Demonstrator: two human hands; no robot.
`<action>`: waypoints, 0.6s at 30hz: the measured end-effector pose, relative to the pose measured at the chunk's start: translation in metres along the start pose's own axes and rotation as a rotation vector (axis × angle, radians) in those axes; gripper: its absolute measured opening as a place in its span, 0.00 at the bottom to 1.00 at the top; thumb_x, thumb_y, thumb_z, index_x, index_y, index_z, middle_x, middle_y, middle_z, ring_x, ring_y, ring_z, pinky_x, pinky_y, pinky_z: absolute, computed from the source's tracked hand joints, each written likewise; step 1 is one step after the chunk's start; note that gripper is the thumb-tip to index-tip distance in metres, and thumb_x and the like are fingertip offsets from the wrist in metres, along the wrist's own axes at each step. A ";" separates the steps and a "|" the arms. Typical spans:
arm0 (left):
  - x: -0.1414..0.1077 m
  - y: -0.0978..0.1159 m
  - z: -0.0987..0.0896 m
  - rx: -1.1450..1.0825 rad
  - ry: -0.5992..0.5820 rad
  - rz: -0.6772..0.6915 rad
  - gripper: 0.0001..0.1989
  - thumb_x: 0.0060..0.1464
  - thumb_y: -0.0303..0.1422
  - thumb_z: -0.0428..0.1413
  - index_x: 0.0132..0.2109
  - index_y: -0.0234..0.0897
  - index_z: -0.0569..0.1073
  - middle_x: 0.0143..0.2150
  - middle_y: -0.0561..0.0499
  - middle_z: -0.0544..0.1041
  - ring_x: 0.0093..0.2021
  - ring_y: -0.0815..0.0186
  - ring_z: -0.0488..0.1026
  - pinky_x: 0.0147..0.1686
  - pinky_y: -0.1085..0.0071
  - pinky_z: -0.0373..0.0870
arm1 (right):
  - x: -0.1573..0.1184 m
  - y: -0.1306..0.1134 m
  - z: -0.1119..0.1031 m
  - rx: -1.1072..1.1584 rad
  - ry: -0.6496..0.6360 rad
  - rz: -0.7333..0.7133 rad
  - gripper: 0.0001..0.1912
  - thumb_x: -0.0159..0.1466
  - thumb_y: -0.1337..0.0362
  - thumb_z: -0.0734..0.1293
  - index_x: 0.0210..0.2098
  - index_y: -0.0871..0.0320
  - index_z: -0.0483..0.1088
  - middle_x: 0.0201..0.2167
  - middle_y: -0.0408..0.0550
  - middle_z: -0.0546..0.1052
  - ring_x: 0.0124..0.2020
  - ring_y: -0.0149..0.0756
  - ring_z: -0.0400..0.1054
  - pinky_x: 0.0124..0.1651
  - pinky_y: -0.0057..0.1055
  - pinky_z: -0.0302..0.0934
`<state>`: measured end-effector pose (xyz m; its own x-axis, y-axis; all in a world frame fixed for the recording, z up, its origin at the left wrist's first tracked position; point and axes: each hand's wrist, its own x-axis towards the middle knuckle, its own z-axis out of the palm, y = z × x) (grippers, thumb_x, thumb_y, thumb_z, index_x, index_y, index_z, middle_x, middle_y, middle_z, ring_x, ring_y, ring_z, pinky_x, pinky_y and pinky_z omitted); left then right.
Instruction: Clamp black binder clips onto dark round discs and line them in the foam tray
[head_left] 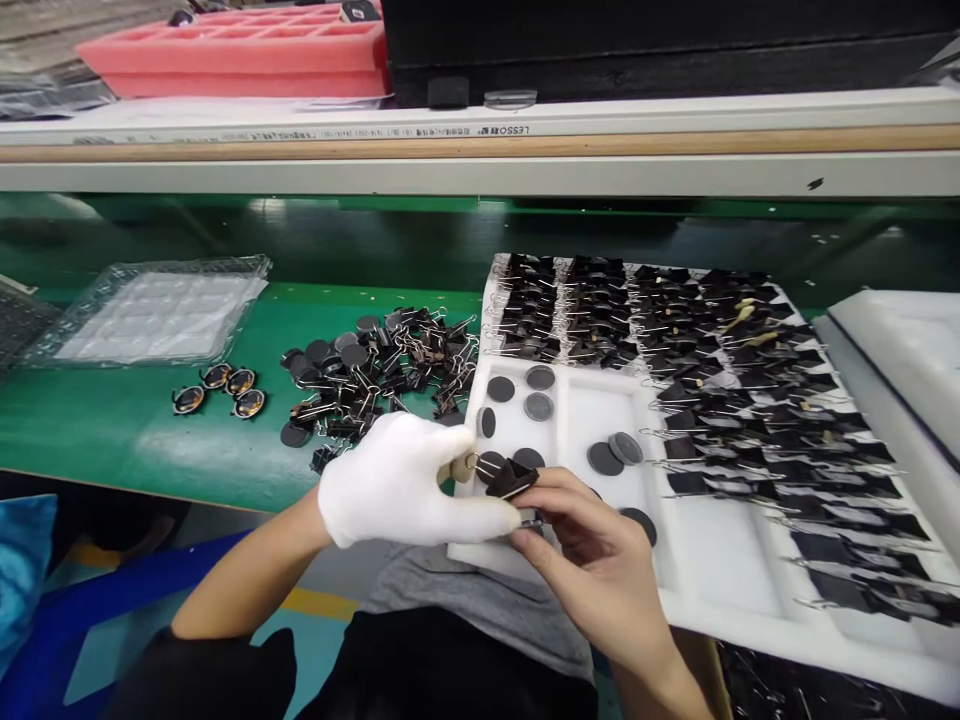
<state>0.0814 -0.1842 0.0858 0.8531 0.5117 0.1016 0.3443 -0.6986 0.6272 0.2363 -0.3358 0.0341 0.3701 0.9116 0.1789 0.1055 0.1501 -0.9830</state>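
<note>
My left hand (412, 485), in a white glove with bare fingertips showing, is closed at the wire-handle side of a black binder clip (512, 479). My bare right hand (596, 555) pinches the same clip from the right, fingers over its black body and thumb below. Between the two thumbs shows a small grey part (531, 518), mostly hidden by the fingers. Under and behind the hands, a white foam tray (559, 425) holds dark round discs (538, 406). Left of it, a heap of loose binder clips (397, 370) lies with more round discs (316, 351).
Rows of clipped black pieces (697, 420) fill much of the white tray's right side. Several small round framed pieces (249, 403) lie on the green table (150, 430), near a clear plastic tray (157, 312). A shelf (375, 175) with pink foam (240, 60) crosses the back.
</note>
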 end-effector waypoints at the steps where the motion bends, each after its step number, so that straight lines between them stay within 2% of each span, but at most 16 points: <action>1: 0.000 -0.001 0.001 0.007 -0.014 0.028 0.20 0.45 0.42 0.65 0.24 0.38 0.62 0.18 0.61 0.56 0.20 0.75 0.53 0.20 0.73 0.49 | 0.000 0.000 -0.002 -0.001 -0.013 0.011 0.10 0.63 0.70 0.74 0.42 0.49 0.82 0.43 0.50 0.79 0.42 0.40 0.76 0.40 0.31 0.74; 5: 0.001 -0.007 0.003 0.011 -0.006 0.131 0.21 0.44 0.40 0.64 0.23 0.38 0.59 0.17 0.62 0.56 0.19 0.76 0.52 0.19 0.74 0.48 | -0.001 0.001 -0.006 0.004 -0.064 0.057 0.09 0.63 0.68 0.75 0.42 0.48 0.81 0.45 0.49 0.78 0.43 0.38 0.76 0.38 0.27 0.73; 8: 0.001 -0.013 0.002 0.035 0.047 0.157 0.19 0.47 0.36 0.62 0.22 0.37 0.58 0.16 0.62 0.58 0.18 0.77 0.53 0.18 0.75 0.50 | 0.000 -0.001 -0.009 0.019 -0.055 0.069 0.10 0.65 0.67 0.73 0.44 0.46 0.80 0.50 0.48 0.78 0.48 0.38 0.76 0.42 0.26 0.73; 11: 0.001 -0.018 -0.005 0.016 0.064 0.191 0.19 0.50 0.34 0.61 0.21 0.37 0.59 0.16 0.62 0.57 0.19 0.77 0.52 0.19 0.76 0.51 | 0.003 -0.005 -0.015 -0.010 -0.060 0.118 0.11 0.67 0.65 0.71 0.48 0.45 0.79 0.48 0.46 0.80 0.46 0.35 0.76 0.45 0.26 0.73; 14: 0.001 -0.019 -0.015 0.005 -0.041 0.204 0.20 0.53 0.34 0.60 0.22 0.37 0.59 0.17 0.62 0.56 0.19 0.77 0.52 0.19 0.76 0.51 | 0.006 -0.007 -0.023 -0.082 -0.064 0.208 0.14 0.66 0.64 0.72 0.50 0.45 0.79 0.45 0.44 0.82 0.41 0.34 0.77 0.42 0.27 0.73; 18: 0.001 -0.016 -0.024 0.034 -0.211 0.224 0.21 0.59 0.38 0.59 0.23 0.38 0.59 0.17 0.61 0.58 0.18 0.76 0.52 0.18 0.74 0.48 | 0.012 -0.011 -0.036 -0.186 -0.126 0.223 0.11 0.64 0.64 0.75 0.46 0.47 0.81 0.39 0.43 0.83 0.38 0.36 0.77 0.40 0.29 0.73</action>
<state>0.0673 -0.1607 0.0947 0.9706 0.2304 0.0696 0.1483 -0.8002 0.5811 0.2723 -0.3403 0.0485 0.2869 0.9562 -0.0578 0.2062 -0.1206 -0.9711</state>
